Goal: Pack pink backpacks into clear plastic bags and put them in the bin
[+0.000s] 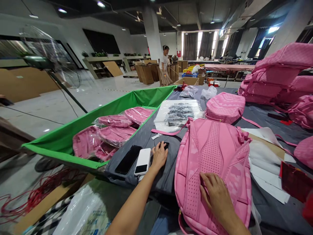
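Observation:
A pink backpack (pixel 212 156) lies on the grey-covered table in front of me, its padded, perforated back panel and shoulder straps facing up. My right hand (pixel 216 189) rests on its lower middle, fingers loosely bent and holding nothing. To the left, my left hand (pixel 159 156) reaches down to the tabletop, fingers apart over a small dark device (pixel 166 146) that they partly cover. Beside that hand are a white power bank (pixel 143 161) and a black smartphone (pixel 128 159). Just beyond the backpack sits a smaller pink bag (pixel 226 106), and left of it a printed clear plastic bag (pixel 178 112).
A green-lined bin (pixel 97 111) at left holds several plastic-wrapped pink bags (pixel 117 135). Pink backpacks (pixel 276 75) are piled at right, near white paper sheets (pixel 266 169). A fan (pixel 41 62) stands far left. Another person (pixel 165 63) stands by cardboard boxes (pixel 146 73).

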A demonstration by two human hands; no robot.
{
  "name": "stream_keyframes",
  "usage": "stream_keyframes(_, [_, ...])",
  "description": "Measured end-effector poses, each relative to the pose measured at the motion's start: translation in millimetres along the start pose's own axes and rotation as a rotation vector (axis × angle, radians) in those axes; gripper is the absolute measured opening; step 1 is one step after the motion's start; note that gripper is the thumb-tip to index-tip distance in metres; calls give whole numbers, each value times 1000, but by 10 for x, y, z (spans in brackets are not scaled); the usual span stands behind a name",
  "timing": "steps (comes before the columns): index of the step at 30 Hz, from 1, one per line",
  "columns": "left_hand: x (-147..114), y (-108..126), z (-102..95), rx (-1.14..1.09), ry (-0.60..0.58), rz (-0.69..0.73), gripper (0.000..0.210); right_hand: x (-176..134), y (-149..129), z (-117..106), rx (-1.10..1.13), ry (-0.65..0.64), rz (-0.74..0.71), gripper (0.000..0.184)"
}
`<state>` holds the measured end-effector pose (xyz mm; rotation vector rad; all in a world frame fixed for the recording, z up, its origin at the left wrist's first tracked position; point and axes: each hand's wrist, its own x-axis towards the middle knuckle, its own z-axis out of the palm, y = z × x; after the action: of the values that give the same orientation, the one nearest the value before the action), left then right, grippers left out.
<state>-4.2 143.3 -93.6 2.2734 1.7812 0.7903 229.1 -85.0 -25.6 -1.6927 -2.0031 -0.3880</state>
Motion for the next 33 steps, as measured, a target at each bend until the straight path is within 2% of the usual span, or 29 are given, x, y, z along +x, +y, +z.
stream_keyframes(3, [132, 13, 70, 3, -46, 10, 54, -2, -6, 1, 8, 5, -1, 31])
stream_keyframes(8, [119, 8, 108, 18, -81, 22, 55, -6, -14, -8, 3, -4, 3, 33])
stream_keyframes(19, [156, 26, 101, 18, -67, 11, 52, -16, -21, -8, 15, -25, 24, 33])
stream_keyframes(23, [98, -32, -21, 7, -1, -21, 52, -18, -20, -1, 18, -20, 20, 33])
stream_keyframes(29, [-240, -275, -263, -140, 247, -112, 44, -4, -13, -18, 5, 14, -13, 31])
stream_keyframes(33, [-486, -354, -326, -129, 249, -118, 39, 0, 3, -16, -3, 11, -22, 30])
